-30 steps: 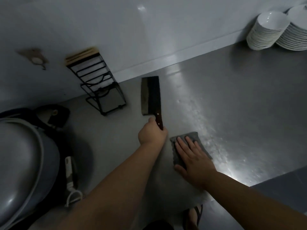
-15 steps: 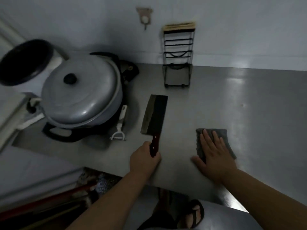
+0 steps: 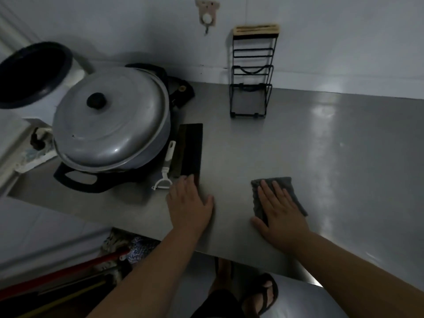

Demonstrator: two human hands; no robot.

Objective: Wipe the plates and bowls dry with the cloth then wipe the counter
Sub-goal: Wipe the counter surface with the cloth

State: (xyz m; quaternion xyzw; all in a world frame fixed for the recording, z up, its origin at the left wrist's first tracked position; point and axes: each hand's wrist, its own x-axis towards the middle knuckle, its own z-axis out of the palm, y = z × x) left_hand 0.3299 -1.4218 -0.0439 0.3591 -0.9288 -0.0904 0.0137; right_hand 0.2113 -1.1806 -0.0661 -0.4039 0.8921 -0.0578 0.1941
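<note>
The step in hand is judged to be the wiping of the desk [image 3: 321,157], since no plates or bowls are seen in this view and the cloth [image 3: 278,187] is laid flat on the steel surface, near the front edge and right of the middle. The right hand [image 3: 281,214] is pressed on the cloth with its fingers straight and spread, so it is released and nothing is grasped by it. The left hand [image 3: 189,205] is laid over the handle end of a cleaver [image 3: 190,150], which lies flat on the desk with its blade pointing to the far side; the fingers seem mostly flat, but whether the handle is pinched under the palm cannot be told. Just left of the cleaver a white peeler [image 3: 165,171] is seen, and beyond it a large covered pot [image 3: 110,125]. A black wire rack [image 3: 251,79] is placed at the far wall. For the next move, it is judged that the cloth must be pushed with steady pressure over the bare steel, and care is needed near the cleaver's edge.
</note>
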